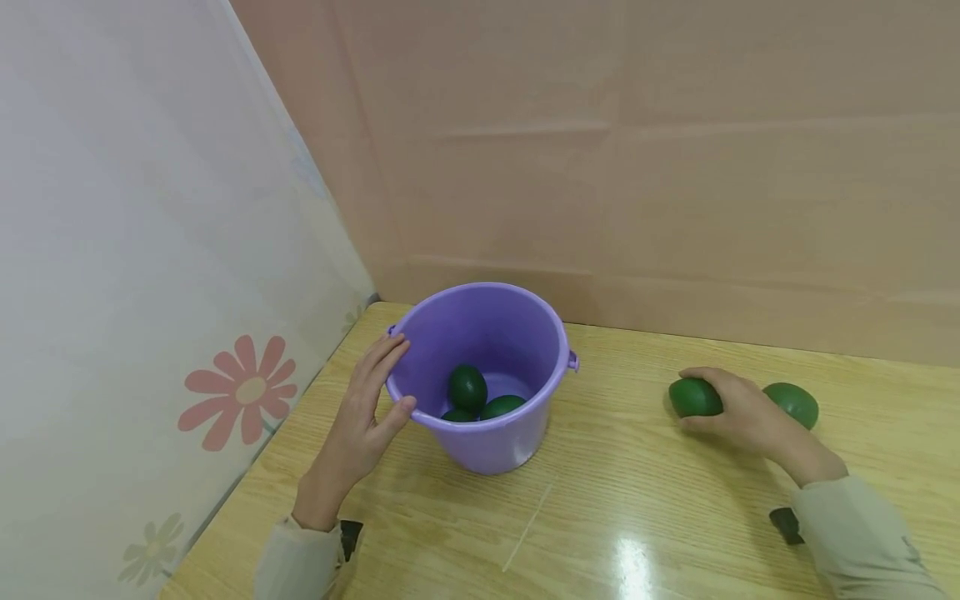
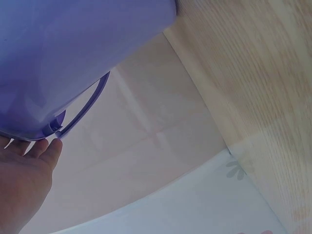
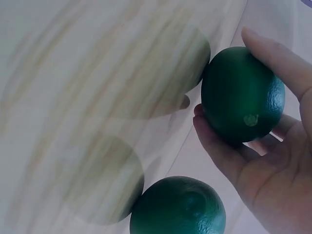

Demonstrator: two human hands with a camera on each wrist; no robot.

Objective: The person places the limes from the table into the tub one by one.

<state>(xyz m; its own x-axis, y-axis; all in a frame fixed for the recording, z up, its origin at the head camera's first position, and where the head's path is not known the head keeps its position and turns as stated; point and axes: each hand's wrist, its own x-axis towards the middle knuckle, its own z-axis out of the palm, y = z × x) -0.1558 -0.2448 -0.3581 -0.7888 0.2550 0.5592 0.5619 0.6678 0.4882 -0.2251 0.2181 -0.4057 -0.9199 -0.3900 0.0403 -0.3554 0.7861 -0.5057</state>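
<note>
A purple bucket (image 1: 540, 417) stands on the table with several dark green avocados (image 1: 467, 388) inside it. At its left rim is my left hand (image 1: 360, 425), thumb and fingers spread apart, fingertips resting over the edge. The left wrist view shows these fingers (image 2: 51, 153) at the rim beside the handle joint. To the right of the bucket, my right hand (image 1: 738, 414) grips a green avocado (image 3: 239, 95) between thumb and fingers, low over the tabletop. Another avocado (image 3: 178, 209) lies on the table just behind that hand, partly hidden by it in the head view.
The wooden table (image 1: 600, 500) meets a pinkish-brown cloth wall (image 1: 637, 208) at the back. A white flowered curtain (image 1: 150, 250) borders the table on the left. The bucket's purple handle (image 2: 90, 107) hangs on its far side.
</note>
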